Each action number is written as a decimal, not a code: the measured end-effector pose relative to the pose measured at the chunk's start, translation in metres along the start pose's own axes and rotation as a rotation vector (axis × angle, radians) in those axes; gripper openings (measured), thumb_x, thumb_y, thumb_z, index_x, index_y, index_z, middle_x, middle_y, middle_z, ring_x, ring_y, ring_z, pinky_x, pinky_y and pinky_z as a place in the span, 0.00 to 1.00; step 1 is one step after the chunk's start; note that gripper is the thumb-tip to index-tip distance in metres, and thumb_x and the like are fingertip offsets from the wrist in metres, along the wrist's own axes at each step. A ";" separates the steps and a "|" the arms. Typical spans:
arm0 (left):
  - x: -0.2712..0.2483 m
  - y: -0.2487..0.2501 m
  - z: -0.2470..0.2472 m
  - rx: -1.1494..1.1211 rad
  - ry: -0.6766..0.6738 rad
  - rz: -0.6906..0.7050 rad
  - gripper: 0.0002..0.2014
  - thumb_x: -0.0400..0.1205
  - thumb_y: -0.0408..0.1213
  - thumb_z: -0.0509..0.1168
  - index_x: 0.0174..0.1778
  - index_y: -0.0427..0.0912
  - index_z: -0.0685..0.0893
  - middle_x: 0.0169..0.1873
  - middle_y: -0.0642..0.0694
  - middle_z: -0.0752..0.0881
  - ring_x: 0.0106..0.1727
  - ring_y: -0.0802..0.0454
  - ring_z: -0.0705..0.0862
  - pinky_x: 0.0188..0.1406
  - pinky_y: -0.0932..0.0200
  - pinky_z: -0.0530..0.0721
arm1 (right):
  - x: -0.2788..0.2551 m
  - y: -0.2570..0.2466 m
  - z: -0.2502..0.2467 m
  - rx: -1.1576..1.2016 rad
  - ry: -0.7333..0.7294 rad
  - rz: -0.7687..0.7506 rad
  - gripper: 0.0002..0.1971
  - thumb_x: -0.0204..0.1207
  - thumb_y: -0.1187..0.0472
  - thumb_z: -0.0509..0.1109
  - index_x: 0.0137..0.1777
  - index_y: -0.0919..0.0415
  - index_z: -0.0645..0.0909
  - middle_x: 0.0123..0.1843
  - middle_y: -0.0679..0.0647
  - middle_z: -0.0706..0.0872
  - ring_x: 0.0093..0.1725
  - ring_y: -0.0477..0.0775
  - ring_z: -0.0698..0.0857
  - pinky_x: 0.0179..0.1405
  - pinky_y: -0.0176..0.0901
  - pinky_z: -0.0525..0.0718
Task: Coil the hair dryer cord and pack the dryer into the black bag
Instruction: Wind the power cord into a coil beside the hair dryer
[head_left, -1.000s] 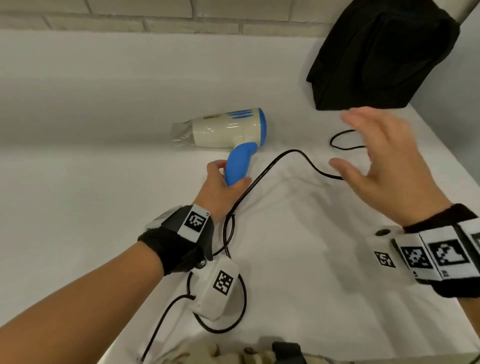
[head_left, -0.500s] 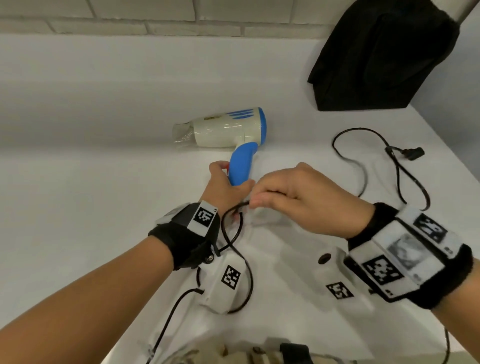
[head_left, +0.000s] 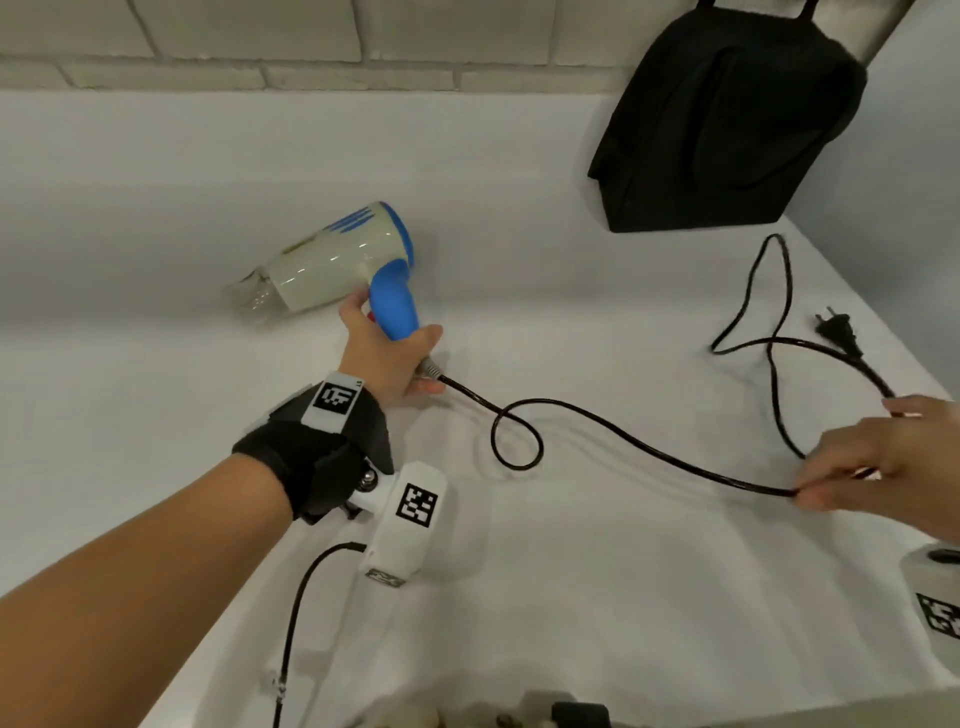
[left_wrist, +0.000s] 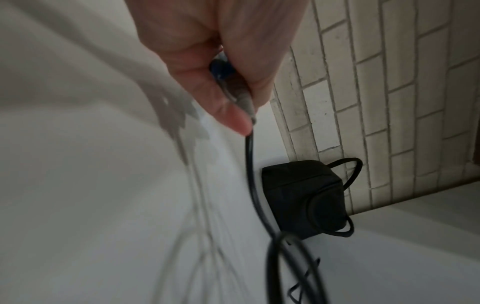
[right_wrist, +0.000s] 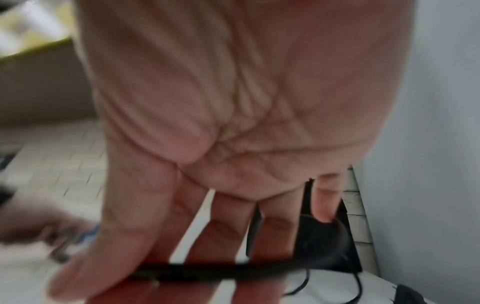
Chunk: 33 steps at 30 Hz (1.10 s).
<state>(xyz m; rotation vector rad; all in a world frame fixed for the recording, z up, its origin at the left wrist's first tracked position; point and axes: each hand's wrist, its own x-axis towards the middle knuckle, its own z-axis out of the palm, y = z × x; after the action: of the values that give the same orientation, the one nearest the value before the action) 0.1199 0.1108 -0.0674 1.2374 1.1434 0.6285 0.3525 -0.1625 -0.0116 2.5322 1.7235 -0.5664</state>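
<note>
A cream hair dryer (head_left: 332, 260) with a blue handle (head_left: 395, 301) is tilted above the white table, its nozzle pointing left. My left hand (head_left: 387, 358) grips the handle's lower end, where the black cord (head_left: 623, 441) comes out; the left wrist view shows the cord (left_wrist: 250, 174) leaving that fist. The cord makes one small loop, then runs right to my right hand (head_left: 872, 457), which pinches it between thumb and fingers. Past that hand it curls back to the plug (head_left: 836, 330) lying on the table. The black bag (head_left: 727, 124) leans on the wall at the back right.
The white table (head_left: 571, 597) ends at a brick wall (head_left: 311, 41) behind and a grey wall on the right. A thin black cable (head_left: 296, 613) from my left wrist camera hangs over the near edge.
My left hand has lifted and tilted the dryer. My right hand has slid out along the cord from the handle to the far right, pulling the cord out straighter.
</note>
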 end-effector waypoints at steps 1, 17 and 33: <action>-0.001 -0.001 0.001 -0.028 -0.013 0.001 0.38 0.75 0.34 0.68 0.74 0.51 0.50 0.69 0.32 0.71 0.15 0.54 0.82 0.15 0.66 0.82 | 0.001 -0.001 0.009 -0.092 -0.079 0.069 0.11 0.65 0.27 0.59 0.36 0.27 0.79 0.39 0.25 0.84 0.46 0.24 0.78 0.68 0.39 0.47; -0.011 -0.011 0.011 -0.055 -0.077 0.028 0.42 0.75 0.32 0.68 0.75 0.59 0.47 0.65 0.44 0.66 0.22 0.51 0.84 0.29 0.54 0.89 | 0.075 -0.127 0.038 0.519 -0.052 -0.145 0.12 0.79 0.54 0.58 0.45 0.52 0.84 0.40 0.44 0.85 0.40 0.43 0.80 0.48 0.42 0.79; -0.050 -0.031 -0.019 0.435 -0.390 0.126 0.41 0.71 0.41 0.72 0.71 0.67 0.52 0.49 0.46 0.79 0.33 0.49 0.82 0.28 0.60 0.83 | 0.037 -0.128 -0.009 0.509 0.681 -0.578 0.16 0.79 0.54 0.57 0.46 0.62 0.83 0.32 0.44 0.79 0.33 0.38 0.75 0.34 0.25 0.72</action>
<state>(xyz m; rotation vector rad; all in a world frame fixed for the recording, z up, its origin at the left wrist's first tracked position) 0.0782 0.0661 -0.0785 1.7260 0.8999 0.2117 0.2510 -0.0776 0.0087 2.7172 2.9338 -0.1405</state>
